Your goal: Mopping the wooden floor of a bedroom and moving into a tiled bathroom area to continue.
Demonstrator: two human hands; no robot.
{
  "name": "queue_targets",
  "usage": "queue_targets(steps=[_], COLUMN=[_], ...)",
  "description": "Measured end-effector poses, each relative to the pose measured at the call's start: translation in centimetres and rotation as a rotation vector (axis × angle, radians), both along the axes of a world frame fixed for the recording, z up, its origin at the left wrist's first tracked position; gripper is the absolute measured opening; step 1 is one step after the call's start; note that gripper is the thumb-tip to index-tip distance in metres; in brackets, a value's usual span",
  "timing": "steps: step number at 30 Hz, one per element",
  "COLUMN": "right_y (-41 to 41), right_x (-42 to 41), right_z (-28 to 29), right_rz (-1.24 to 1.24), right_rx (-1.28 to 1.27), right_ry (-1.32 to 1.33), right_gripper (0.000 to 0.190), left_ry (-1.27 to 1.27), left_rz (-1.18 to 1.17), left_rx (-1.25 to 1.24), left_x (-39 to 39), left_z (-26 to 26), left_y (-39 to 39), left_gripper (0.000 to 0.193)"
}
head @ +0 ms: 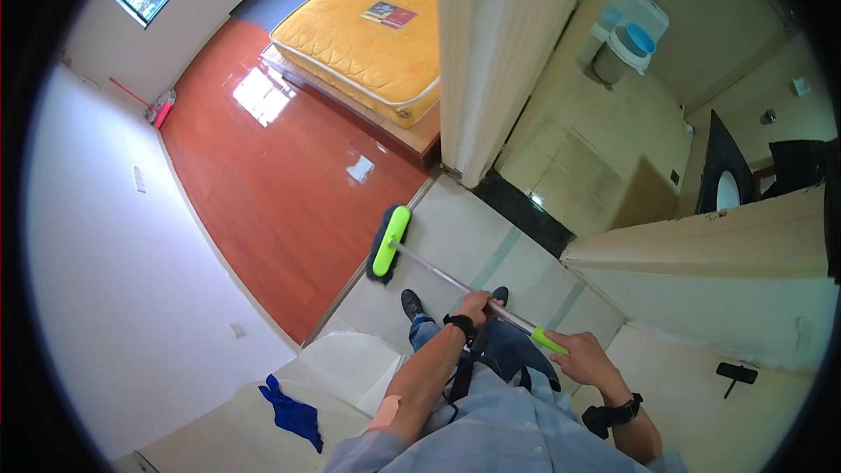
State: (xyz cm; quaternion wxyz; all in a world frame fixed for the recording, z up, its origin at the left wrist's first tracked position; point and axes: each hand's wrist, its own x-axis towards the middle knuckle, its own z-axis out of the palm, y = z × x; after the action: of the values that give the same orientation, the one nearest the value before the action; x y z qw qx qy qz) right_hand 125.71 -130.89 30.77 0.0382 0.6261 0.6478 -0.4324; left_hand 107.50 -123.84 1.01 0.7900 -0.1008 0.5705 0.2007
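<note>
Both of my hands hold a dust mop by its long metal pole. My left hand grips the pole around its middle, and my right hand is closed on the green end grip. At the far end, the mop head has a bright green plate over dark grey fringe. It rests at the strip where the pale tiles meet the reddish-brown wood floor. My shoes stand on the tiles just behind the mop head.
A yellow mattress lies on a low wooden bed base. To the right, a dark threshold leads into a bathroom with a lidded bin. A blue cloth lies on a white surface at left. A pink-handled mop lies by the far wall.
</note>
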Motion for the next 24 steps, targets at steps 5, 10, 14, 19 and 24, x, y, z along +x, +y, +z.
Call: queue_targets(steps=[5,10,14,19,24], right_y=[-0.6,-4.5,-10.2,-13.0,-12.0], right_x=[5.0,10.0,15.2,20.4,23.4], right_z=[-2.4,-3.5,-0.5,7.0,9.6], right_rz=[-0.217,-0.380,-0.508,-0.578,-0.461], right_rx=[0.023,-0.068,-0.094,-0.170,-0.129], right_ry=[0.025,0.022,0.038,-0.090,-0.180], right_gripper=[0.045,0.047,0.045,0.049,0.053], left_ry=[0.079,0.111,-0.048,-0.290,-0.267], left_rz=[-0.225,-0.506,-0.742,-0.510,-0.348], left_rx=[0.071,0.031,-0.016,-0.139,-0.193], left_x=[8.6,14.2,19.7,28.1,32.4], left_z=[1.7,-0.7,0.8,3.6,6.3], left_y=[4.0,1.1,-4.3,-11.2,-11.2], left_gripper=[0.016,0.016,0.026,0.014,0.007])
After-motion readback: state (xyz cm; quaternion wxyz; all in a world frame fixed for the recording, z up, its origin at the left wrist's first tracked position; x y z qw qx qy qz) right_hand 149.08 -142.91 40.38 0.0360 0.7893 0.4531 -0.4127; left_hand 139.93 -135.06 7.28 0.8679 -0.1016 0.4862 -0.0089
